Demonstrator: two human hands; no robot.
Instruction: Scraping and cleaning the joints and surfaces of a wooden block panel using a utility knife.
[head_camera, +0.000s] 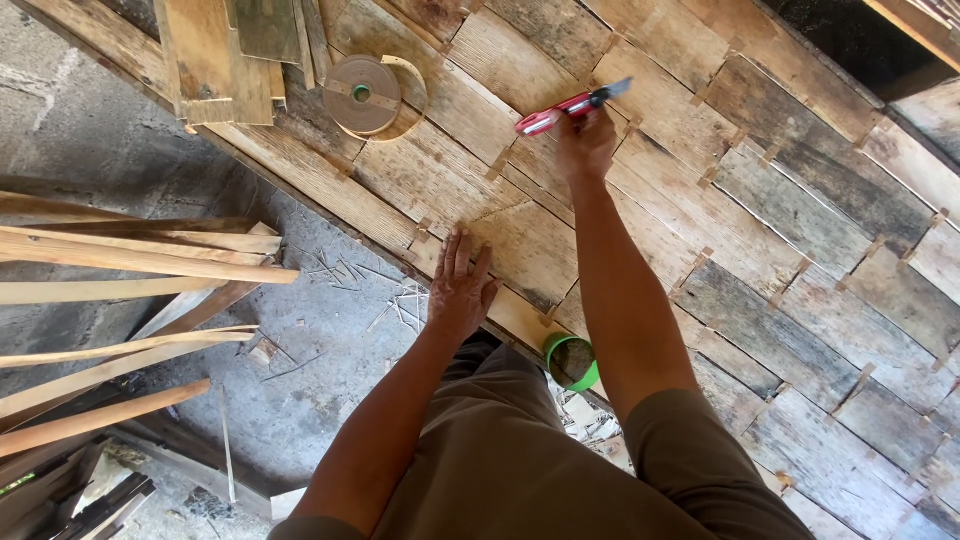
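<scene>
- Right hand: reached out at arm's length over the woven panel; grip closed around the rear of a red tool.
- Red tool: long and slim, red body with a dark grey tip. Its long axis runs slantwise, low at the left, high at the right. The grey tip points to the upper right; the red end sticks out to the left of the hand. Whether the tool touches the panel cannot be told.
- Left hand: flat, palm down, fingers spread, pressed on the near edge of the panel; it holds nothing.
- Woven panel: broad, weathered wood strips interlaced diagonally, lying on the concrete floor.
- Tape roll: brown, lying flat on the panel, well to the left of the tool.
- Green cup: between the person's knees, at the panel's edge.
- Loose wood slats: stacked at the left on the floor.
</scene>
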